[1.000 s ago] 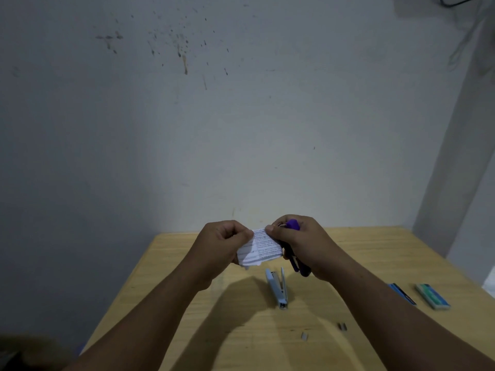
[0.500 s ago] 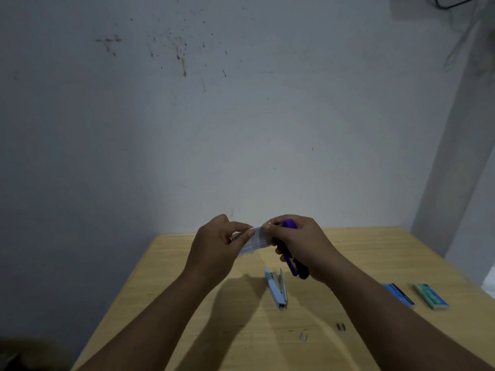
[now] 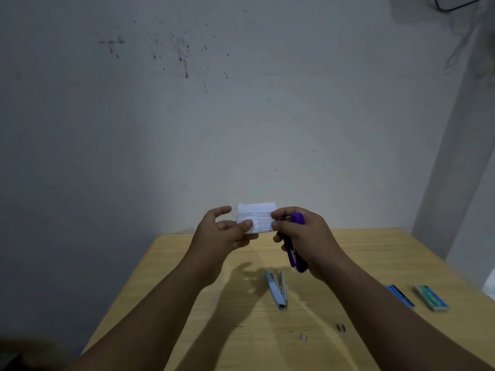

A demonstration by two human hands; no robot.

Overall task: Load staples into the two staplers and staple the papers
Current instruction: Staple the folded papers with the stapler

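Observation:
A small folded stack of printed papers (image 3: 256, 217) is held up above the table's far edge. My right hand (image 3: 302, 236) pinches the stack's right edge with thumb and forefinger and also grips a purple stapler (image 3: 294, 253) that hangs down from the palm. My left hand (image 3: 222, 234) is at the stack's left edge with its fingers spread; only the thumb tip touches the paper. A light blue stapler (image 3: 277, 291) lies partly open on the wooden table (image 3: 187, 303) below my hands.
Two staple boxes lie at the right of the table, a blue one (image 3: 399, 295) and a green one (image 3: 430, 297). Two short loose strips of staples (image 3: 340, 328) (image 3: 303, 336) lie near the front. A stained wall rises just behind the table.
Both hands have lifted the papers higher. My left hand has loosened from a closed pinch to spread fingers, and the stack now faces me flat.

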